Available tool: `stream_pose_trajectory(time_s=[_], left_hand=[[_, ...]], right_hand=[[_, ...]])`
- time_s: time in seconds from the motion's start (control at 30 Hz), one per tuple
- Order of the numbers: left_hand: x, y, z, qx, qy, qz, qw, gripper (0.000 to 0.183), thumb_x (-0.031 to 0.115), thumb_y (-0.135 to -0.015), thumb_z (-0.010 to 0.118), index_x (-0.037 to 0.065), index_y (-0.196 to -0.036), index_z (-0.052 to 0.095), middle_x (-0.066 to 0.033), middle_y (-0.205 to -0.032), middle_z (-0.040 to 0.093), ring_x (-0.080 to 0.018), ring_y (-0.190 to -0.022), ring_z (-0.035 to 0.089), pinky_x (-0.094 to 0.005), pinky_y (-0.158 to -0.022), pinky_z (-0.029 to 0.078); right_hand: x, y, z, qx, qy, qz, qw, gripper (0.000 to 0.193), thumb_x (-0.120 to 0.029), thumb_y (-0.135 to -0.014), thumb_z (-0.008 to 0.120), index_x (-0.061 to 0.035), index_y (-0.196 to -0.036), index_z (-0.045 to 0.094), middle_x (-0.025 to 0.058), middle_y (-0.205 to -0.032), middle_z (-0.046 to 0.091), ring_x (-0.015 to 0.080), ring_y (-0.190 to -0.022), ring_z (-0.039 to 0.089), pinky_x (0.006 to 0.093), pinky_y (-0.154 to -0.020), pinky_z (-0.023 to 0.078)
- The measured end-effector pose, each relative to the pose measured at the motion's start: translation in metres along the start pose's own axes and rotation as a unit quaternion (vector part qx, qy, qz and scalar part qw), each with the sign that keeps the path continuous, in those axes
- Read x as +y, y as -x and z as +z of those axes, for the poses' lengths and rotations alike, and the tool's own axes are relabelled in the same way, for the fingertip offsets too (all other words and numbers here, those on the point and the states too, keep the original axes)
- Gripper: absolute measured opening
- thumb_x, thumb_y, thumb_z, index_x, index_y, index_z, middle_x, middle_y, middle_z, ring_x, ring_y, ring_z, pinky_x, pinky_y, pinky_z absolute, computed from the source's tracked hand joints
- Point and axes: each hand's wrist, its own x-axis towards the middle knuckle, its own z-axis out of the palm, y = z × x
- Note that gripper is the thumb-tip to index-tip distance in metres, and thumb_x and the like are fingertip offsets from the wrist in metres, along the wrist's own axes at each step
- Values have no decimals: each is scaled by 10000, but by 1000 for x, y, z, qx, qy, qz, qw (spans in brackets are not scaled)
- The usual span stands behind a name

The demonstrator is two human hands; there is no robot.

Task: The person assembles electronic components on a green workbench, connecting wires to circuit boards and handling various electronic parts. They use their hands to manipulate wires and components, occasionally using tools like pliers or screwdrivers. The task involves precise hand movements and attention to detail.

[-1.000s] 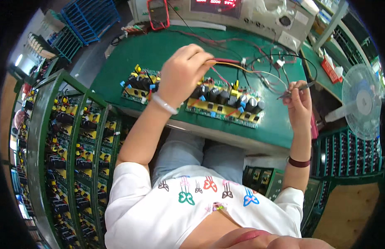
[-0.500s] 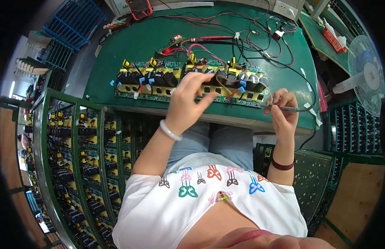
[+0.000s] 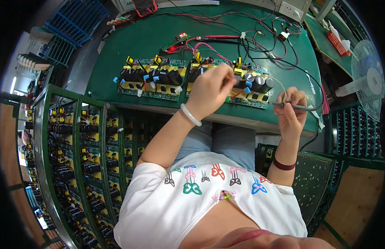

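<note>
Two green circuit boards lie end to end on a green worktable; the left board has black capacitors and blue-tipped wires. My left hand, wearing a white bangle, hovers over the right board and hides part of it. Its fingertips are pinched together beside the capacitors, and what is between them is hidden. Off that board's right end, my right hand grips a grey test probe. The probe's thin tip points left at the board's end. A pale thin lead arcs from the right hand toward the board.
Behind the boards sits a small board with a lit red display. Tangled red and black cables spread across the back. A red-framed meter stands at the far edge. Racks of boards flank my left; a fan stands right.
My left hand has moved right over the right board, and its fingers have closed from spread to pinched. The right hand still grips the probe. The whole view has shifted slightly.
</note>
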Motion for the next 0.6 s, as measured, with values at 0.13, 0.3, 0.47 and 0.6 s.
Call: stream_pose_trajectory(time_s=[0.13, 0.3, 0.47, 0.6], left_hand=[[9, -7, -33, 138, -108, 103, 979, 99, 10, -910, 639, 38, -999, 604, -72, -858, 621, -145, -646, 607, -272, -593, 496], [22, -11, -60, 218, -179, 91, 955, 124, -1, -882, 654, 41, -998, 647, -114, -842, 615, -296, -709, 612, -375, -626, 494], [10, 7, -92, 116, -256, 127, 951, 133, 128, -833, 705, 32, -859, 617, -116, -887, 606, -343, -809, 590, -425, -715, 476], [13, 40, -90, -12, -200, 13, 980, 224, 245, -946, 597, 37, -878, 545, -148, -860, 548, -379, -797, 580, -444, -659, 457]], right_hand=[[2, 0, -6, 11, -16, -11, 1000, 190, 22, -915, 598, -56, -963, 433, 88, -1001, 449, 181, -823, 537, 297, -668, 506], [6, 0, -3, 25, -2, -11, 1000, 184, 19, -920, 596, -61, -959, 436, 85, -997, 446, 182, -836, 530, 295, -670, 492], [18, 4, -19, 56, 32, -16, 998, 159, 20, -919, 598, -47, -976, 466, 74, -994, 452, 166, -849, 538, 295, -702, 495], [29, 15, -21, 61, 124, 10, 990, 129, 16, -920, 607, -22, -994, 509, 75, -983, 473, 144, -833, 548, 289, -722, 499]])
